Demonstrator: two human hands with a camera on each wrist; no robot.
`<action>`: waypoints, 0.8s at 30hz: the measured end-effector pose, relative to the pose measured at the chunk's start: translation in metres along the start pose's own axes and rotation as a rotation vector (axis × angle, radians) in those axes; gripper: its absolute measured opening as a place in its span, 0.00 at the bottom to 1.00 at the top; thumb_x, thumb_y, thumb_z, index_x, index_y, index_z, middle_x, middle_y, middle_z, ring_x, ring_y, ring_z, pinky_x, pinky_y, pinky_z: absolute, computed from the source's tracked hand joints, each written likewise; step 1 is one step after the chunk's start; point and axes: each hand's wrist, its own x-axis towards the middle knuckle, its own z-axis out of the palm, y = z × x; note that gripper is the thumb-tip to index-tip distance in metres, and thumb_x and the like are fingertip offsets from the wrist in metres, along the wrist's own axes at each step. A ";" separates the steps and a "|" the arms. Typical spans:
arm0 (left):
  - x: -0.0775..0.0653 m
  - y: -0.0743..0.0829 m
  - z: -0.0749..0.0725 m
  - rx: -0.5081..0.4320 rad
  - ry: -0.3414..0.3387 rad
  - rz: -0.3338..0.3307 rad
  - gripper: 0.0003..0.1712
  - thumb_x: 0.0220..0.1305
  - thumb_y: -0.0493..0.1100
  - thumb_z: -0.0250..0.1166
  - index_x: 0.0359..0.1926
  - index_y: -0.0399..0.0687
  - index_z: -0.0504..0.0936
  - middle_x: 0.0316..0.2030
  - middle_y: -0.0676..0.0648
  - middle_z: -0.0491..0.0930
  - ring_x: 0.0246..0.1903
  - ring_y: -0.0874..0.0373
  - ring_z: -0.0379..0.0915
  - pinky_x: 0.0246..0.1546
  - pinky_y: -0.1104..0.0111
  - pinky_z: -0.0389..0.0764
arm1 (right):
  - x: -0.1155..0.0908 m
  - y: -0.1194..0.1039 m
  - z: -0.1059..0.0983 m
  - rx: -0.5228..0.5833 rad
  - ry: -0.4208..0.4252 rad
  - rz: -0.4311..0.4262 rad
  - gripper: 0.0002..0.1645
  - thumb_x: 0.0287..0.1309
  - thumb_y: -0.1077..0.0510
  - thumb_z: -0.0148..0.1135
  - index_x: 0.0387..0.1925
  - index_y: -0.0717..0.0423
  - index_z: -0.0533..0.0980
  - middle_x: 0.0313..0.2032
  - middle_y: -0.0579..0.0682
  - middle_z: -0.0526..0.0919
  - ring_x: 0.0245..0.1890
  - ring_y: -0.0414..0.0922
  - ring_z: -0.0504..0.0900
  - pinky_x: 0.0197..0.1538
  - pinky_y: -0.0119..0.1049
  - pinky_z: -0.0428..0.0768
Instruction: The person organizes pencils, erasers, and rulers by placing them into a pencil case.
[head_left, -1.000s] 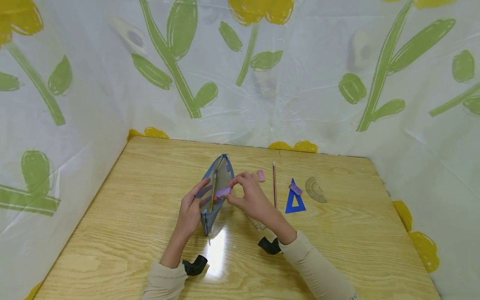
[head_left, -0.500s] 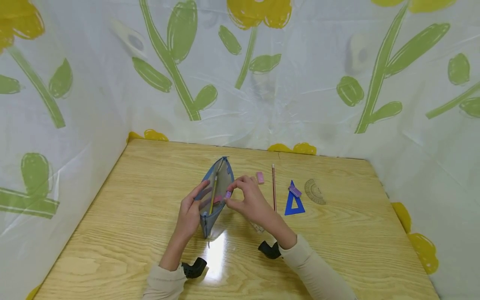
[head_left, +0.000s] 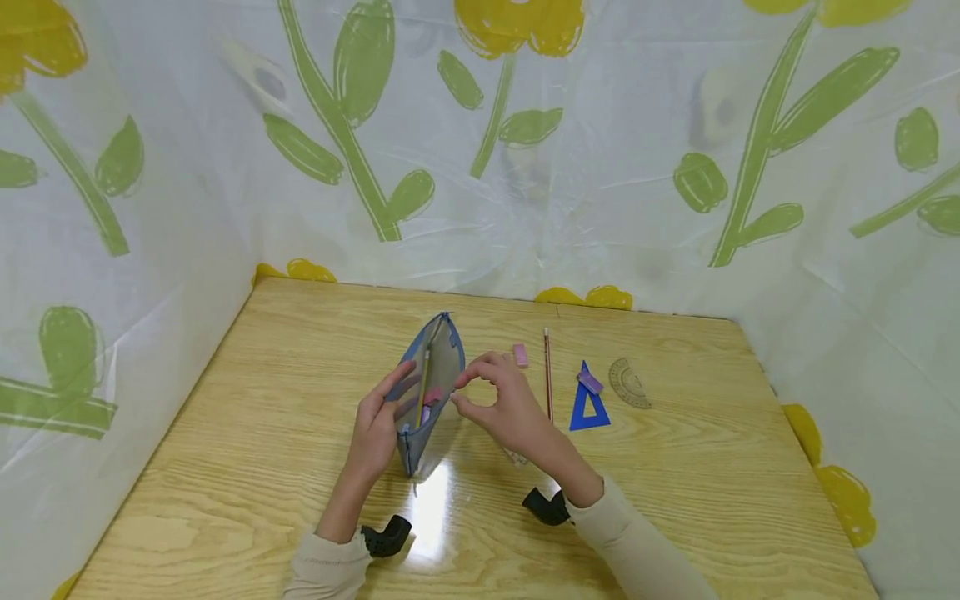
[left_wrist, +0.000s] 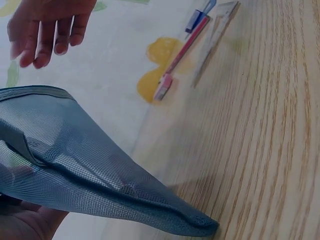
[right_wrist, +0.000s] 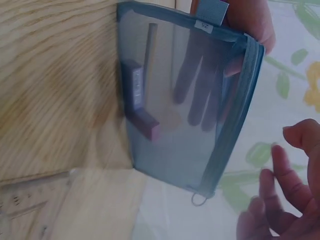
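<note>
My left hand (head_left: pixel 377 429) grips a blue-grey mesh pencil pouch (head_left: pixel 448 358), its zip side gaping upward. Through the mesh in the right wrist view, the left fingers show behind the pouch (right_wrist: pixel 175 155). Inside lie a yellow pencil (head_left: pixel 423 375), a pink eraser (head_left: pixel 433 396) and a purple eraser (head_left: pixel 426 413). Just right of the pouch's opening is my right hand (head_left: pixel 510 408), thumb and fingers bent apart with nothing between them. In the right wrist view a gap separates the right hand (right_wrist: pixel 285 195) from the pouch.
On the wooden table, right of the hands, lie a pink eraser (head_left: pixel 521 355), a red pencil (head_left: pixel 548 375), a blue set square (head_left: pixel 579 417) with a purple eraser (head_left: pixel 590 382) on it, and a clear protractor (head_left: pixel 630 383). A clear ruler-like piece (head_left: pixel 516 456) is partly under the right forearm.
The right hand has let go of the purple eraser, which now lies in the pouch. The right fingers have spread apart, and the pouch has shifted slightly left.
</note>
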 end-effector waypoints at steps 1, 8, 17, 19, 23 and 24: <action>0.000 0.000 0.000 -0.003 0.000 -0.002 0.34 0.67 0.23 0.33 0.72 0.27 0.64 0.71 0.29 0.65 0.68 0.33 0.65 0.65 0.43 0.72 | -0.002 0.001 -0.001 0.011 0.012 -0.004 0.05 0.60 0.60 0.71 0.37 0.50 0.82 0.43 0.47 0.80 0.50 0.52 0.76 0.53 0.49 0.77; 0.002 0.002 -0.003 -0.001 -0.001 0.002 0.34 0.67 0.24 0.32 0.72 0.27 0.64 0.71 0.30 0.64 0.68 0.34 0.65 0.65 0.45 0.72 | -0.018 0.011 -0.008 0.047 0.037 0.051 0.04 0.62 0.60 0.69 0.39 0.53 0.83 0.42 0.44 0.81 0.45 0.42 0.77 0.50 0.42 0.76; 0.002 0.004 -0.003 -0.004 -0.008 -0.002 0.34 0.67 0.24 0.31 0.72 0.27 0.63 0.71 0.29 0.64 0.68 0.32 0.64 0.65 0.43 0.71 | -0.043 0.031 -0.014 0.083 -0.085 0.165 0.12 0.65 0.60 0.66 0.48 0.60 0.80 0.46 0.52 0.83 0.49 0.56 0.77 0.52 0.53 0.76; 0.001 0.004 -0.002 -0.006 -0.005 -0.002 0.34 0.67 0.24 0.32 0.72 0.26 0.64 0.71 0.29 0.64 0.68 0.32 0.64 0.65 0.43 0.71 | -0.050 0.035 -0.015 0.076 -0.105 0.175 0.13 0.65 0.61 0.66 0.49 0.60 0.80 0.47 0.54 0.83 0.49 0.54 0.77 0.52 0.50 0.76; 0.000 0.002 0.001 -0.005 -0.014 -0.014 0.34 0.67 0.24 0.32 0.72 0.27 0.64 0.71 0.30 0.64 0.69 0.33 0.64 0.66 0.42 0.71 | -0.063 0.044 -0.019 0.040 -0.125 0.202 0.16 0.64 0.62 0.66 0.52 0.62 0.79 0.50 0.57 0.82 0.50 0.55 0.78 0.53 0.54 0.78; -0.001 0.001 0.002 -0.005 -0.020 -0.019 0.34 0.67 0.24 0.33 0.72 0.27 0.64 0.71 0.30 0.64 0.69 0.33 0.64 0.66 0.42 0.71 | -0.066 0.046 -0.020 0.018 -0.131 0.217 0.17 0.64 0.63 0.66 0.53 0.62 0.78 0.50 0.57 0.82 0.51 0.55 0.78 0.54 0.55 0.79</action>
